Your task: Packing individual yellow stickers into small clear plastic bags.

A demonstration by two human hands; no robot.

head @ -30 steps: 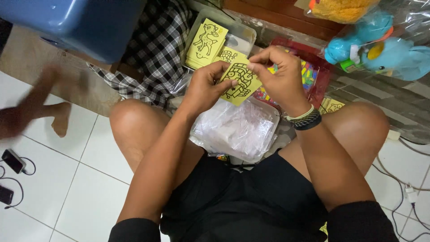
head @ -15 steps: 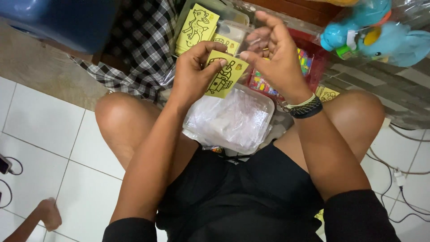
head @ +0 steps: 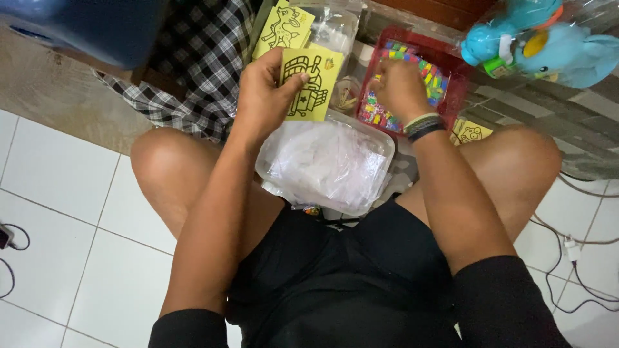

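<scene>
Yellow card (head: 311, 84) with a black line drawing sits at upper centre of the frame, pinched in the left hand (head: 267, 90), thumb on its face and fingers behind. Just right of it, the right hand (head: 400, 87) reaches into a red tray (head: 451, 96) of small multicoloured pieces; its grip is curled downward, and whether it pinches anything cannot be told. Below both hands, a clear plastic box (head: 325, 164) holding crumpled clear bags rests between the knees. Another yellow card (head: 282, 29) lies above, beside checkered cloth (head: 193, 71). A blue plush toy (head: 548, 45) fills the upper right corner.
</scene>
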